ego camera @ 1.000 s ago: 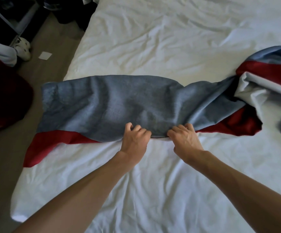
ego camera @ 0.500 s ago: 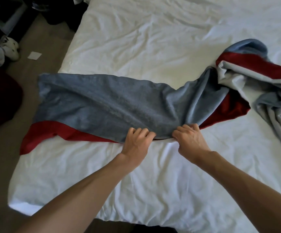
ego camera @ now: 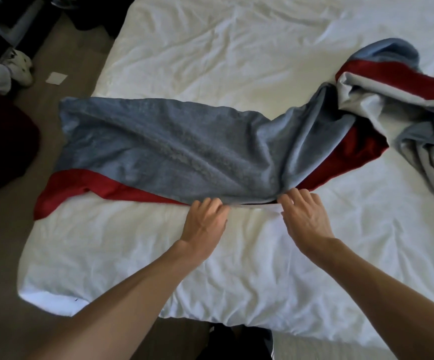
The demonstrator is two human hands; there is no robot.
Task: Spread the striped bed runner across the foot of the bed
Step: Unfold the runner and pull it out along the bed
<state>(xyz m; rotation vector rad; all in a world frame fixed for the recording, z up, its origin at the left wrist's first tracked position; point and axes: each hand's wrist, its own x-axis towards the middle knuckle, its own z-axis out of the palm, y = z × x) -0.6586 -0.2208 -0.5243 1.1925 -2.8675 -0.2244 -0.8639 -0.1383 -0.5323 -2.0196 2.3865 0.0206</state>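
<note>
The striped bed runner (ego camera: pixel 174 149), blue-grey with a red band, lies across the white bed (ego camera: pixel 236 48). Its left end reaches the bed's left edge and the red corner hangs slightly over it. The right part (ego camera: pixel 382 81) is twisted and bunched, showing red, white and pale blue stripes. My left hand (ego camera: pixel 205 219) and my right hand (ego camera: pixel 305 216) sit side by side at the runner's near hem, around the middle. The fingers are fairly straight, with their tips touching the hem. Both thumbs are hidden.
Brown floor runs along the bed's left side, with a white shoe (ego camera: pixel 21 64), a scrap of paper (ego camera: pixel 56 78) and a dark red bundle (ego camera: pixel 0 141). The bed's near corner (ego camera: pixel 52 300) is at lower left. Dark clothing shows at the bottom edge.
My fingers have gone from curled on the hem to straighter. The runner's near edge has come slightly toward me, and more of the bunched right end shows as the view pulled back.
</note>
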